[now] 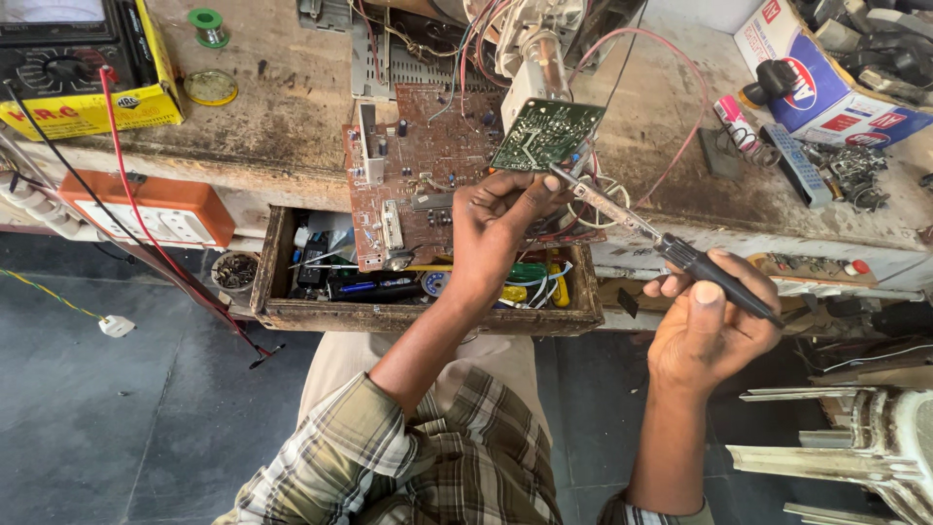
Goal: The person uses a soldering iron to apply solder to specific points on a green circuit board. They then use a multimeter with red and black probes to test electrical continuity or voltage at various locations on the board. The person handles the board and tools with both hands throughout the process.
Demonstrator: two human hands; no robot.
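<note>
- One view only — a camera worn on the head, looking steeply down and forward.
- It sits close above the person's own left hand (pixel 496 219) and right hand (pixel 709 326), arms entering from the bottom edge.
- It faces the workbench (pixel 282 117) — the floor (pixel 87 408) fills the lower left.

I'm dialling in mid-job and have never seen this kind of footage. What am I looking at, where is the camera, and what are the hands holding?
This is one view from a camera on the person's head, looking down at their own bare hands; there is no machine. The left hand pinches a small green circuit board by its lower edge. The right hand holds a soldering iron by its black handle, tip at the board's lower edge. Beneath them a larger brown circuit board lies half over an open drawer of small tools. On the worn bench are a yellow meter, a solder spool and a cardboard box.
</note>
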